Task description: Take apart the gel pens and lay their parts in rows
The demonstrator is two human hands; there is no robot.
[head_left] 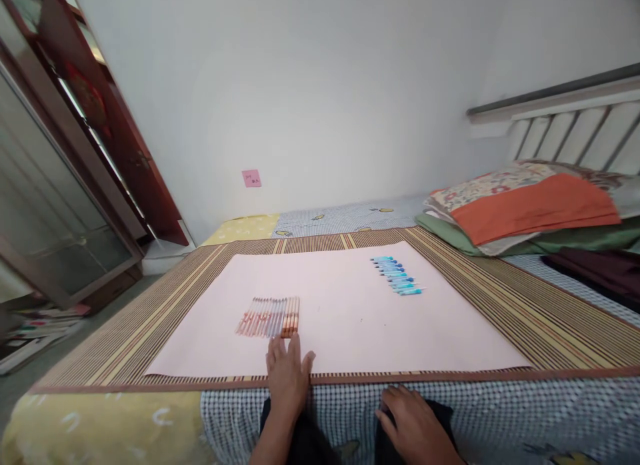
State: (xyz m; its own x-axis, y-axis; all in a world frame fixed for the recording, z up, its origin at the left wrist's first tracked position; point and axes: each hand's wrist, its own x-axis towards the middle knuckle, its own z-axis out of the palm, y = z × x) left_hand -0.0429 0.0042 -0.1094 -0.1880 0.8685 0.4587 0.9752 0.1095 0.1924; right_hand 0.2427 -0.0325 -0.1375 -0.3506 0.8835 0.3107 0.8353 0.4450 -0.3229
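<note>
My left hand (287,375) lies flat and open on the near edge of a pale pink paper sheet (345,318), fingertips just short of a row of orange and pink pens (270,316). It holds nothing. My right hand (413,425) rests on dark fabric (440,412) at the bed's front edge, fingers curled loosely down; nothing is seen in it. A second row of blue pens (397,275) lies on the sheet's far right, well away from both hands.
The sheet lies on a striped bamboo mat (550,318) over a checked bedsheet (525,412). Folded pillows and blankets (525,208) are stacked at the right by a headboard. A white wall stands behind, a wooden door (115,125) and glass cabinet at left.
</note>
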